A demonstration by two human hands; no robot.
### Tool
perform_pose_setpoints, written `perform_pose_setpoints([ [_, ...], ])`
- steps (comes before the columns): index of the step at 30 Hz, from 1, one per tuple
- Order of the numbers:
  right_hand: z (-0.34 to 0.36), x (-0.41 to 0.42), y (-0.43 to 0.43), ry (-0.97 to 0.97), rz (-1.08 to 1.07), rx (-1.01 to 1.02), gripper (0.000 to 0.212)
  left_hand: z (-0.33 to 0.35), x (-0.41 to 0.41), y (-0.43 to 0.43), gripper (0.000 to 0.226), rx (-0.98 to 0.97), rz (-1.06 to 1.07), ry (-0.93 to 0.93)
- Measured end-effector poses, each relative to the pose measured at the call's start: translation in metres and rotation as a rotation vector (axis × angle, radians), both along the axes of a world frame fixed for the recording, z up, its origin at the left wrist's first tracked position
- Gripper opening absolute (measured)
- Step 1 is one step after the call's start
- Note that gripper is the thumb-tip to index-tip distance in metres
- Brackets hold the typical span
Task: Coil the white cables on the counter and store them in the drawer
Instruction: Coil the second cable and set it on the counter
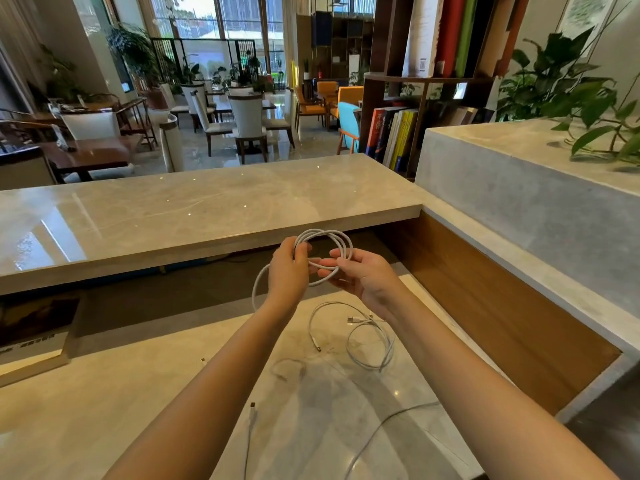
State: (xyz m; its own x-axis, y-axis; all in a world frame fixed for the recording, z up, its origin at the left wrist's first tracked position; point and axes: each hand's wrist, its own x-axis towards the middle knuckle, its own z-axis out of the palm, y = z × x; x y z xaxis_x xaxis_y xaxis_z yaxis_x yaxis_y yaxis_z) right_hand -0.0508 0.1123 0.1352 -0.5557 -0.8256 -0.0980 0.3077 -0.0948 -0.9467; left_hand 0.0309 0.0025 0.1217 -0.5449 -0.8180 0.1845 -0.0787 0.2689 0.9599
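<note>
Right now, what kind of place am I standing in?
Probably a cafe or hotel lounge, seen from behind a polished marble service counter: white-backed dining chairs around dark wooden tables, and a tall wooden bookshelf of colourful books.

Café-style lounge: marble counter [207, 209], dining chairs [247, 123], bookshelves [398, 136].

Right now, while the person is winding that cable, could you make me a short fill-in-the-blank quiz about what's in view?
1. The cable being coiled is held by ____ hands.
2. Its colour is ____.
3. The loose cable beneath the right hand lies on the ____.
4. The left hand grips the coil's ____ side.

Missing words: both; white; counter; left
</note>
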Motion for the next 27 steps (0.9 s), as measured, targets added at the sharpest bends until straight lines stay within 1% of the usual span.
perform_pose_setpoints([
  [2,-0.003,0.0,0.0,0.015,0.003,0.038,0.015,-0.001,0.001,-0.004,0.021,0.045,0.029,-0.003],
  [3,-0.004,0.0,-0.001,0.036,-0.003,0.068,0.014,-0.001,0.003,-0.004,0.021,0.131,0.021,0.028],
  [5,-0.006,0.0,-0.003,0.038,-0.024,0.107,0.014,0.0,0.008,-0.003,0.019,0.346,-0.063,0.135],
  [6,-0.006,0.0,-0.004,0.011,-0.036,0.115,0.014,0.002,0.011,-0.002,0.018,0.415,-0.109,0.175],
  [8,-0.005,0.001,-0.006,-0.05,-0.046,0.128,0.013,0.002,0.016,-0.003,0.017,0.466,-0.172,0.205],
  [11,-0.008,0.003,-0.008,-0.101,-0.001,0.122,0.012,0.0,0.02,-0.009,0.019,0.41,-0.18,0.147],
  [13,-0.009,0.007,-0.009,-0.086,0.035,0.124,0.011,-0.005,0.022,-0.012,0.019,0.325,-0.16,0.077],
  [15,-0.01,0.01,-0.01,-0.077,0.051,0.11,0.012,-0.009,0.024,-0.012,0.018,0.268,-0.144,0.05],
  [18,-0.012,0.016,-0.011,-0.093,0.03,0.066,0.013,-0.012,0.026,-0.013,0.016,0.197,-0.132,0.031],
  [21,-0.016,0.019,-0.015,-0.1,-0.039,0.047,0.016,-0.013,0.026,-0.018,0.018,0.102,-0.148,-0.081],
  [24,-0.021,0.019,-0.016,-0.143,-0.072,0.031,0.018,-0.014,0.028,-0.018,0.019,0.155,-0.211,-0.211],
  [27,-0.025,0.02,-0.013,-0.184,-0.058,-0.017,0.019,-0.012,0.031,-0.017,0.02,0.243,-0.225,-0.263],
])
